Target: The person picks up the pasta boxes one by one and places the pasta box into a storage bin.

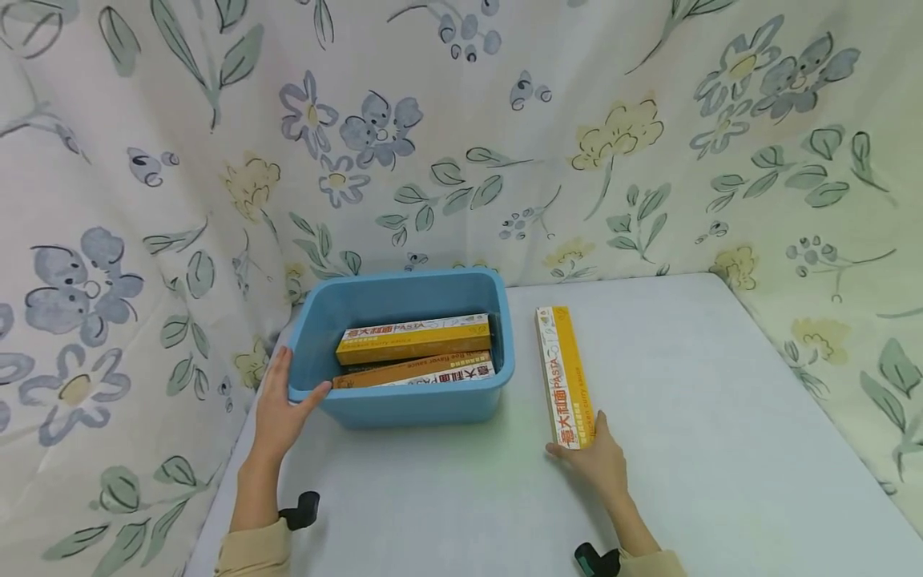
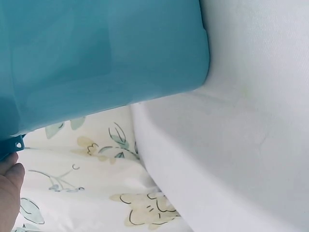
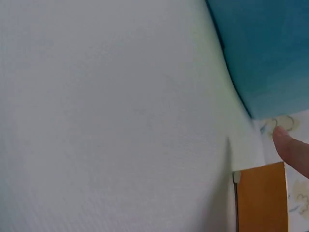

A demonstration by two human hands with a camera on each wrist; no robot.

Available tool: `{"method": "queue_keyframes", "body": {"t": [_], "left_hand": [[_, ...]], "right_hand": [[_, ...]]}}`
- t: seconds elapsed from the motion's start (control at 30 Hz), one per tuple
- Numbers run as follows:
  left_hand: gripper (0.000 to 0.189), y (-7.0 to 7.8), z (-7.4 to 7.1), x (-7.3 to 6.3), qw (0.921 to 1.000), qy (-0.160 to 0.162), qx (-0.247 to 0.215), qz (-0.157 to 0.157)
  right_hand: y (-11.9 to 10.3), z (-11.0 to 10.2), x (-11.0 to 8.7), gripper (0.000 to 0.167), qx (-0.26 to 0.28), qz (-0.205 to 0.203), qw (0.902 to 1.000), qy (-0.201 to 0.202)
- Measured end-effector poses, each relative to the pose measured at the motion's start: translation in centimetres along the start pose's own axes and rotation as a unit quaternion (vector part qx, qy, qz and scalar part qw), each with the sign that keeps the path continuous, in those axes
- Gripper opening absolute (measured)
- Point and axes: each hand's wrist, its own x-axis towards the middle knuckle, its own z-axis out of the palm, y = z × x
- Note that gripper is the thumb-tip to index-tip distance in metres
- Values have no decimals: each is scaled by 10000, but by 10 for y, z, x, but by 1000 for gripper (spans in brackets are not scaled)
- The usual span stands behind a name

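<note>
A blue plastic bin (image 1: 425, 407) stands on the white table. My left hand (image 1: 280, 413) holds its front left corner, thumb at the front rim and fingers along the left side. The left wrist view shows the bin's wall (image 2: 106, 53) and part of that hand (image 2: 8, 193) at the rim. To the right of the bin, a long yellow and white pasta box (image 1: 565, 373) lies lengthwise. My right hand (image 1: 594, 465) grips its near end, thumb at the left corner and a finger along the right side. The right wrist view shows the box's orange end (image 3: 262, 198) beside a fingertip (image 3: 289, 147).
Inside the bin lie a yellow pasta box (image 1: 414, 343) and, in front of it, an orange-brown one (image 1: 411, 373). The white table (image 1: 685, 401) extends to the right. A floral curtain (image 1: 447, 160) hangs behind and along both sides.
</note>
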Motion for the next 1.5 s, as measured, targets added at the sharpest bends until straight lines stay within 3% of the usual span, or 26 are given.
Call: {"method": "queue_keyframes", "body": {"t": [0.23, 0.37, 0.67, 0.87, 1.07, 1.5], "left_hand": [[92, 1, 0, 1, 10000, -4, -33, 38], [93, 2, 1, 0, 10000, -38, -42, 1], [92, 2, 2, 0, 9999, 15, -65, 115], [92, 3, 4, 0, 9999, -3, -52, 96], [92, 2, 4, 0, 9999, 16, -77, 118], [92, 1, 1, -2, 10000, 1, -90, 7]], "right_hand": [[-1, 10, -3, 107, 83, -217, 9973, 694], [-4, 6, -2, 99, 256, -51, 9958, 880], [-4, -2, 0, 98, 865, 457, 9924, 752], [-3, 0, -2, 96, 1164, 697, 9869, 874], [-4, -2, -2, 93, 1311, 799, 9832, 987], [-3, -14, 2, 90, 1692, 933, 9786, 705]]}}
